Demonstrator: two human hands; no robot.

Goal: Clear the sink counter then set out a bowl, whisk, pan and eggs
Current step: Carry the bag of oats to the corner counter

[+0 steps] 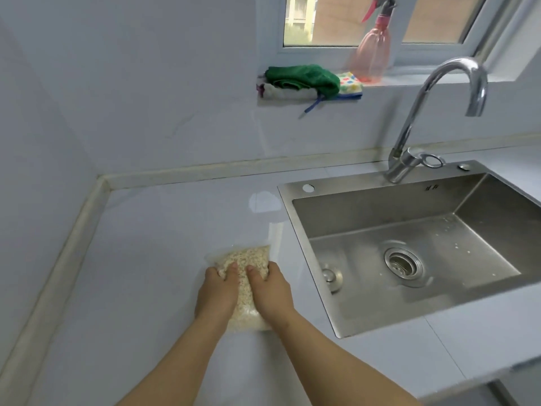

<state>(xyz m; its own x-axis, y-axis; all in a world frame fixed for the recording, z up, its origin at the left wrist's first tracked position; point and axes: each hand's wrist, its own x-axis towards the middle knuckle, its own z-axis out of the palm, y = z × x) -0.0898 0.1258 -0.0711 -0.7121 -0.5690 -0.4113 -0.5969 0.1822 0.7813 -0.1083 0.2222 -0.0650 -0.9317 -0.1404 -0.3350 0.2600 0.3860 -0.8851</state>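
Note:
A clear plastic bag of pale grains (245,260) lies on the white counter (152,259), just left of the steel sink (409,247). My left hand (218,290) grips its left side with the thumb pressed on top. On the bag's right side my right hand (270,288) holds it the same way. The bag's near half is hidden between my palms. No bowl, whisk, pan or eggs are in view.
A curved chrome faucet (433,112) rises behind the sink basin. On the window ledge lie a green cloth (304,77), a patterned cloth (349,83) and a pink spray bottle (373,51). Walls close the counter at the left and back.

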